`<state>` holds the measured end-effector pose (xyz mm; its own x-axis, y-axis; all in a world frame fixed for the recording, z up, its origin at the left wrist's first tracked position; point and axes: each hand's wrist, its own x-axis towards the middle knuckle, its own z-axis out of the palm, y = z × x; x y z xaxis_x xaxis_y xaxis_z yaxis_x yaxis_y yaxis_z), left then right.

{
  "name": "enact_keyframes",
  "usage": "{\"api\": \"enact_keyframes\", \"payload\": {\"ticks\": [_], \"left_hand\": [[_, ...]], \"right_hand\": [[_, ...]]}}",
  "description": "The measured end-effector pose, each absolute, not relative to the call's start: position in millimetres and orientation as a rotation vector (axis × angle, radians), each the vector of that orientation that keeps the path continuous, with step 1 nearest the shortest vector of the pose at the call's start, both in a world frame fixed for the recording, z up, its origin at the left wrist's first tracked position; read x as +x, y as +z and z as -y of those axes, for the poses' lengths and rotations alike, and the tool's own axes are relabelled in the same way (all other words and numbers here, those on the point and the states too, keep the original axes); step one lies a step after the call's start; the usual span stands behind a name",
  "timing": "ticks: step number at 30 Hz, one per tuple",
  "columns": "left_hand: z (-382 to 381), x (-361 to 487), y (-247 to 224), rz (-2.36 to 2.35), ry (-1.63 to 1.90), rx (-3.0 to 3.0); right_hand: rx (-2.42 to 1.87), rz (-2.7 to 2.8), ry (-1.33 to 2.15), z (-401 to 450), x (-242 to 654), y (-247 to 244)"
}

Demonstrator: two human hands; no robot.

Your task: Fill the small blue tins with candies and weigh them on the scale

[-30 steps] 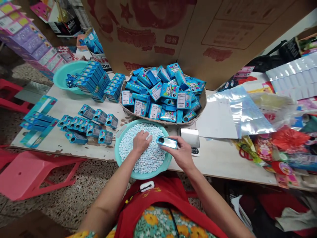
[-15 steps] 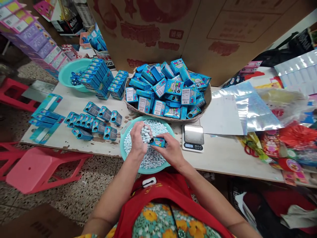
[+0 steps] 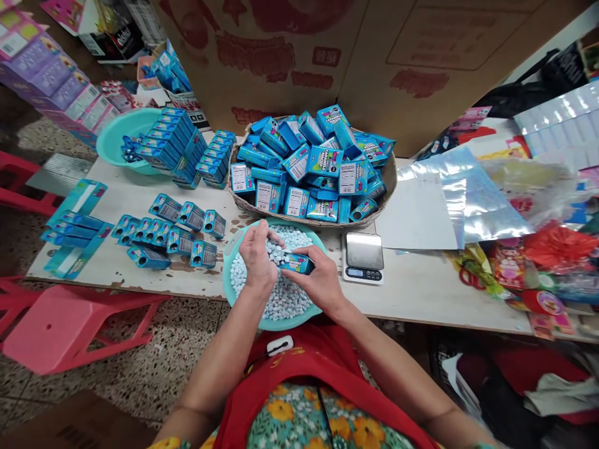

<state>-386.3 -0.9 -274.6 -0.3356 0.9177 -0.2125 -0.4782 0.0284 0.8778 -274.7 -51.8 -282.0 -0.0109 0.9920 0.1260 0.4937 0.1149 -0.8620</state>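
Observation:
Pale candies fill a turquoise basin in front of me. My left hand is cupped above it with a heap of candies in the palm. Beside that palm, my right hand grips a small blue candy box lying on its side, its end turned toward the candies. Whether candies are passing into the box is hidden by the fingers. Just right of the basin sits a digital scale.
A basket heaped with blue boxes stands behind the basin. More small boxes lie to the left, near stacked ones by another turquoise bowl. White paper and wrapped goods cover the right side. A large carton rises behind.
The whole view has shifted slightly left. My left hand has tipped a little more over beside the box, and fewer candies show in its palm. The right hand still grips the box.

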Motion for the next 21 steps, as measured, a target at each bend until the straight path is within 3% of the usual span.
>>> {"api": "enact_keyframes", "payload": {"ticks": [21], "left_hand": [[-9,-376,-273,-1.257,1.573,0.741]], "right_hand": [[-1.434,1.623,0.848,33,-267,-284]]}}
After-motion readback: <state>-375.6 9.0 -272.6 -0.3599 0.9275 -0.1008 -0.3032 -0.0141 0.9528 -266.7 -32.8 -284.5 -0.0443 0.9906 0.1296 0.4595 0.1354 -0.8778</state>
